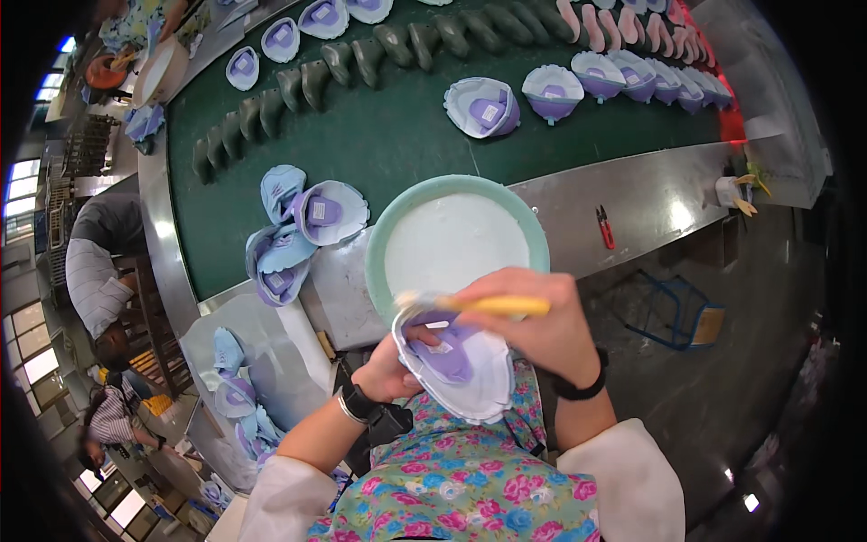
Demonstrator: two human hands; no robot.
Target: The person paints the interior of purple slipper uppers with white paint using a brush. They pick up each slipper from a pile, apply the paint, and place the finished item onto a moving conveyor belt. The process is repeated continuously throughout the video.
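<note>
My left hand [386,372] grips a purple and white shoe upper [480,379], its hollow underside turned up and its thumb side partly inside the opening. In my right hand [542,327] is a brush with a yellow handle [515,306]. Its pale, blurred bristles lie at the far-left rim of the upper; whether they touch it I cannot tell. Just beyond my hands stands a round green basin [376,262] holding white liquid. Left of the basin, several blue and purple shoe uppers [332,213] are heaped at the belt's edge.
A green conveyor belt [379,135] carries rows of dark shoe lasts [366,61], more uppers [483,108] and pink insoles [593,27]. Red-handled thread snips [605,228] lie on the metal edge. A blue-framed stool [677,312] stands at right. Other people [117,415] are at left.
</note>
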